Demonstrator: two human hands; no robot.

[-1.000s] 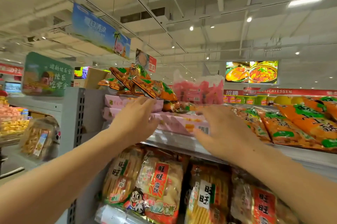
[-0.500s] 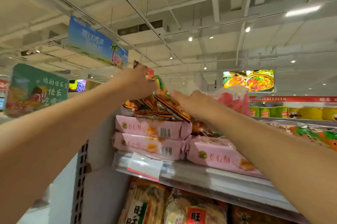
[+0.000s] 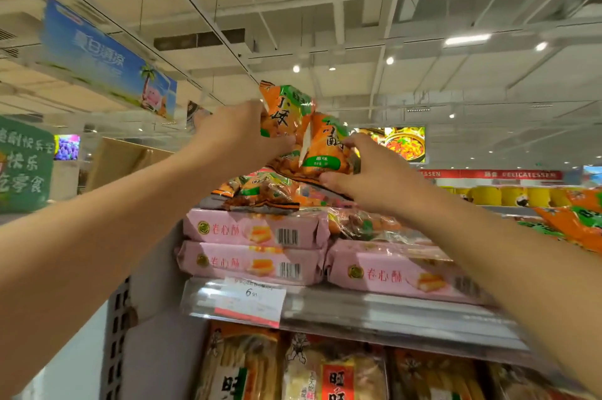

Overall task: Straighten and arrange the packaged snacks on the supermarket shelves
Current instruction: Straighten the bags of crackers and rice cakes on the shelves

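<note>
Here, both hands are raised above the top shelf, gripping orange-and-green snack bags. The left hand point(image 3: 239, 132) closes around the left edge of the upper orange snack bag point(image 3: 286, 109), its fingers curled behind the pack and the thumb pressed to the front near the lower edge. The right hand point(image 3: 374, 178) holds the second orange snack bag point(image 3: 325, 148) from the right side: its fingers wrap over the bag's right edge and the thumb pinches the lower right corner from beneath. The two bags overlap in the middle, tilted upward, between the hands and clear of the pile below.

Under them lies a heap of similar orange snack bags point(image 3: 260, 191), resting on the pink wafer-roll packs point(image 3: 257, 230). These pink packs are stacked two high on the left, with another pink pack point(image 3: 391, 272) just beside them on the right. They sit on the shelf edge point(image 3: 374, 311), which carries a price tag point(image 3: 250, 302) on its clear front strip. Below the shelf stand rice cracker bags point(image 3: 329, 367), upright in a row. More orange bags point(image 3: 576, 220) lie at the far right.
</note>
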